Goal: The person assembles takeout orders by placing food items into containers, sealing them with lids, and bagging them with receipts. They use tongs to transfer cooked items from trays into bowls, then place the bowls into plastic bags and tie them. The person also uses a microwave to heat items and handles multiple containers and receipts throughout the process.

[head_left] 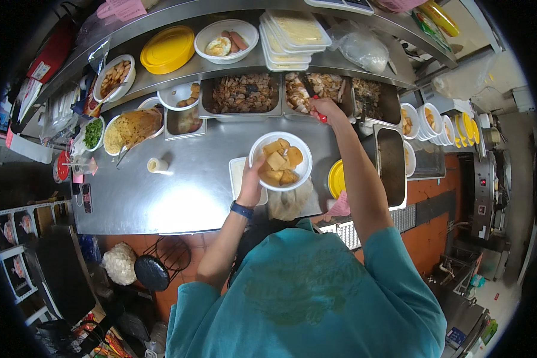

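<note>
A white round bowl (306,166) of pale yellow-brown chunks (277,160) is held up over the counter by my left hand (252,185), its fingers gripping the left rim. My right hand (326,108) reaches forward, closed around a red-handled utensil (308,86). The dark end of that utensil goes into a metal pan of sliced pale meat with browned edges (331,83); its exact kind is hard to make out. Beneath the bowl, a white flat container (237,173) and a clear plastic bag (292,201) are partly covered.
Metal pans of chopped brown meat (244,92) and darker shredded food (367,95) flank the sliced meat. Above runs a shelf with a yellow-lidded tub (168,49) and stacked containers (292,36). Filled white bowls (429,119) stand right; a yellow lid (336,179) lies near my right forearm.
</note>
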Available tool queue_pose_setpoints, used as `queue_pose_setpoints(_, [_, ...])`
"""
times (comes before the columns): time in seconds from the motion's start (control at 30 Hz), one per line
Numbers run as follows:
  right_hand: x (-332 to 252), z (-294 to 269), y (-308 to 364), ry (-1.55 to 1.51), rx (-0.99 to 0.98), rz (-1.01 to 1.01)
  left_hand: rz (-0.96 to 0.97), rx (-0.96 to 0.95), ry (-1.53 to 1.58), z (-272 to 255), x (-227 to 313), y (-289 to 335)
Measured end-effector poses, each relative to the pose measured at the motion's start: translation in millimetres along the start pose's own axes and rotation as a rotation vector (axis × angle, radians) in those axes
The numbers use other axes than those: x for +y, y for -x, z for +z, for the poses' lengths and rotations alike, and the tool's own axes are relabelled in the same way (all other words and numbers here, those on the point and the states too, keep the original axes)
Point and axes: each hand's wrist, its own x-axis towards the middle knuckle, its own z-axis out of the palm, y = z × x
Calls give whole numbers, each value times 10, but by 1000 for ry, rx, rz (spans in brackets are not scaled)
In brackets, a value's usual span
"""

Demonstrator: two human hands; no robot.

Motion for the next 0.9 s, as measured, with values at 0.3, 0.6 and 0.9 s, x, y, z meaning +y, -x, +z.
queue_pose_setpoints(0.3, [425,-466,855,-636,-222,89,2,42,105,283,-122,-588])
queue_pose_setpoints(0.6, [543,-477,2680,-23,-10,32,-74,36,12,284,-256,-713])
queue_pose_setpoints(0.9, [301,-524,2936,425,22,30,-67,-46,-12,75,-249,-550])
